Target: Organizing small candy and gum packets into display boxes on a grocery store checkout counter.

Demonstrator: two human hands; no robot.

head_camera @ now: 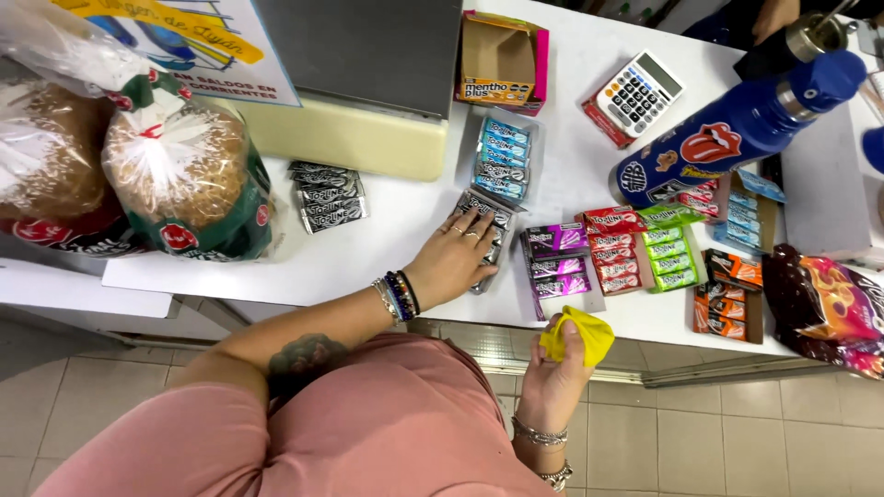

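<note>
the left hand (453, 260) lies flat, fingers spread, on a stack of dark grey gum packs (490, 225) near the front edge of the white counter (387, 239), while the right hand (555, 382) hangs below the counter edge with its fingers pressed together around a crumpled yellow cloth (580, 333). judging by the layout, the sorting looks well along: the purple packs (555, 260), red packs (612, 248), green packs (668, 256) and light blue packs (502, 156) already sit in tidy rows by colour, and another dark grey pile (327, 195) lies apart to the left (beside the bagged bread (184, 179)). what seems left is squaring up the stack under the left hand, and the cloth is not touching the counter.
</note>
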